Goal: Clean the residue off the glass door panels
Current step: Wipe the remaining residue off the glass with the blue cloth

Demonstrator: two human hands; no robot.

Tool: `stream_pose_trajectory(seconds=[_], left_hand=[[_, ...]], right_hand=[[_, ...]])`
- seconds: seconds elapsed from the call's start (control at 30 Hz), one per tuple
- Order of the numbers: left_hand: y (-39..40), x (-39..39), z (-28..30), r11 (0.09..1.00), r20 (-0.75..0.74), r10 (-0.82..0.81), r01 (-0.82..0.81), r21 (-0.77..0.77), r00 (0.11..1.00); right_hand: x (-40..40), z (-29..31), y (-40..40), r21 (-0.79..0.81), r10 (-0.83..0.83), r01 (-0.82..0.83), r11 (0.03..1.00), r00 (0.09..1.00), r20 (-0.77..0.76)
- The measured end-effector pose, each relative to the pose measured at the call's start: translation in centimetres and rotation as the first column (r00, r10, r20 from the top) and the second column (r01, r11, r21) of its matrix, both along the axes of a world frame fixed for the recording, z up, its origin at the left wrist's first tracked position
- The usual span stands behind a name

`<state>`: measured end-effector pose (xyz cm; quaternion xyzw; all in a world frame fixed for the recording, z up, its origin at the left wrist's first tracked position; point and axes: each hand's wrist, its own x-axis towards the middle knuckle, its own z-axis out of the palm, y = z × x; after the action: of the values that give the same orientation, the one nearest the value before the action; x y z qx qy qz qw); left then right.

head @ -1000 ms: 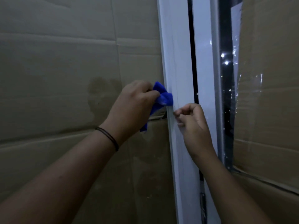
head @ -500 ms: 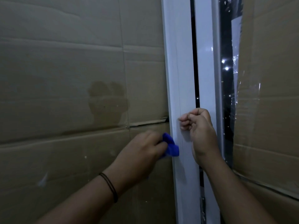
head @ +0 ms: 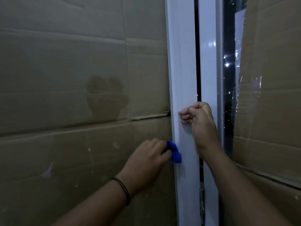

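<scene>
Plainly unfinished: pale specks still dot the cardboard-backed glass panel [head: 81, 152] low down. At its right edge the left hand [head: 146, 162] grips a blue cloth [head: 224, 154] against the white door frame [head: 182, 79]; the right hand [head: 198, 118] rests clenched there, seemingly empty.

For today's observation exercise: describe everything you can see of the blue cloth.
The blue cloth is small, bright blue, and looks like soft fabric, bunched into folds. Only a crumpled end shows past the fingers of the left hand, which grips it. That end presses against the left edge of the white door frame, below the right hand. The rest is hidden in the grip.
</scene>
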<state>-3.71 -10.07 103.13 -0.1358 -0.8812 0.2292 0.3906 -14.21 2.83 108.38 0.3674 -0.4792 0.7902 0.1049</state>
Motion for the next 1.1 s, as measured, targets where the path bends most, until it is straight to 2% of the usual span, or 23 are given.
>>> stream_pose_trajectory(seconds=[0.07, 0.13, 0.17, 0.2, 0.23, 0.27, 0.3, 0.33, 0.37, 0.43, 0.5, 0.57, 0.73, 0.87, 0.9, 1.03, 1.1], left_hand=[[0.5, 0.0, -1.9, 0.995, -0.004, 0.02, -0.019, 0.1, 1.0], [0.8, 0.5, -2.4, 0.952, -0.073, -0.016, 0.037, 0.302, 0.997], [1.0, 0.9, -2.5, 0.887, -0.128, -0.044, 0.097, 0.452, 0.991], [1.3, 1.5, -2.5, 0.783, -0.184, -0.064, 0.163, 0.601, 0.981], [1.8, 2.0, -2.7, 0.636, -0.228, -0.087, 0.23, 0.737, 0.97], [2.4, 2.6, -2.9, 0.44, -0.265, -0.129, 0.295, 0.848, 0.956], [2.9, 3.2, -3.0, 0.204, -0.294, -0.194, 0.332, 0.921, 0.936], [3.3, 3.8, -3.2, -0.026, -0.332, -0.249, 0.336, 0.941, 0.91], [3.4, 4.4, -3.4, -0.196, -0.36, -0.267, 0.316, 0.928, 0.894], [3.3, 5.7, -3.9, -0.424, -0.377, -0.286, 0.237, 0.874, 0.881], [2.9, 7.2, -4.2, -0.595, -0.405, -0.305, 0.16, 0.787, 0.862], [2.2, 8.9, -4.6, -0.646, -0.4, -0.302, 0.123, 0.754, 0.865], [0.6, 13.4, -5.5, -0.651, -0.35, -0.309, 0.072, 0.755, 0.884], [-0.4, 16.4, -5.7, -0.519, -0.275, -0.305, 0.083, 0.851, 0.912], [-0.6, 17.0, -5.8, -0.513, -0.274, -0.31, 0.082, 0.855, 0.91], [-1.6, 18.8, -6.1, -0.614, -0.329, -0.309, 0.077, 0.786, 0.892], [-1.9, 19.4, -6.4, -0.607, -0.324, -0.335, 0.061, 0.793, 0.885]], right_hand=[[0.6, -0.1, 0.6, 0.056, -0.025, 0.026, 0.998, 1.0, -0.012], [1.8, -1.0, 1.4, 0.11, -0.1, 0.104, 0.988, 0.994, -0.047], [2.5, -1.9, 1.8, 0.151, -0.15, 0.162, 0.975, 0.985, -0.082], [3.4, -2.9, 2.2, 0.203, -0.189, 0.21, 0.956, 0.975, -0.121], [4.3, -4.2, 2.6, 0.257, -0.201, 0.231, 0.938, 0.969, -0.141], [5.3, -5.5, 2.9, 0.302, -0.18, 0.208, 0.93, 0.976, -0.119], [6.4, -6.7, 3.0, 0.337, -0.131, 0.142, 0.931, 0.99, -0.054], [7.5, -7.8, 2.9, 0.357, -0.074, 0.059, 0.932, 0.997, 0.029], [8.4, -8.7, 2.8, 0.37, -0.028, -0.012, 0.929, 0.994, 0.101], [9.9, -10.2, 2.2, 0.356, 0.05, -0.123, 0.926, 0.977, 0.207], [11.4, -10.7, 1.5, 0.318, 0.165, -0.241, 0.917, 0.955, 0.248], [12.7, -11.0, 0.7, 0.297, 0.224, -0.298, 0.907, 0.94, 0.259], [16.4, -12.1, -1.7, 0.276, 0.201, -0.288, 0.917, 0.932, 0.302], [19.8, -12.8, -3.0, 0.356, 0.176, -0.259, 0.898, 0.953, 0.248], [20.6, -12.9, -3.2, 0.366, 0.16, -0.242, 0.898, 0.958, 0.239], [22.7, -13.1, -3.1, 0.396, 0.077, -0.181, 0.9, 0.961, 0.265], [23.2, -13.2, -2.7, 0.45, 0.059, -0.17, 0.877, 0.967, 0.249]])
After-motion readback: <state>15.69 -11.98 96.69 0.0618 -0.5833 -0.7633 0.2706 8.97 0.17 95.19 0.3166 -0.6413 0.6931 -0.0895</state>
